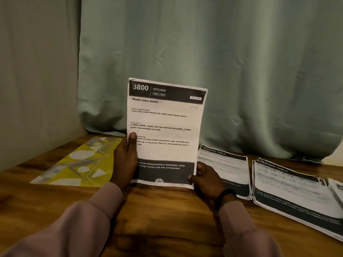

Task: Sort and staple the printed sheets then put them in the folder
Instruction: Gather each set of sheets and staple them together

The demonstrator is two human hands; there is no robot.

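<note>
My left hand (124, 160) grips the left edge of the printed sheets (165, 130), thumb laid across the front of the page and fingers curled behind it. My right hand (207, 178) pinches the bottom right corner of the same sheets, thumb on the dark footer band, fingers tucked behind. Between the two hands the sheets stand upright, their bottom edge on or just above the tabletop (152, 219); I cannot tell whether it touches. The top page reads "3800 KITCHEN" and "Wash baby bottle", with "P-1" handwritten near the upper right. A dark wristband (223, 198) sits on my right wrist, and pinkish sleeves (92, 219) cover both forearms.

At about 9 o'clock from the held sheets, the yellow patterned folder (79, 162) lies flat on the tabletop, just beside my left hand. At 3 o'clock, just beside my right hand, a stack of printed pages (228, 167) headed "DRESSING TABLE" lies flat. Farther out at 4 o'clock a second, thicker stack (293, 193) lies fanned, running off the right edge of view. At 12 o'clock, behind everything, a grey-green curtain (204, 43) hangs down to the tabletop.
</note>
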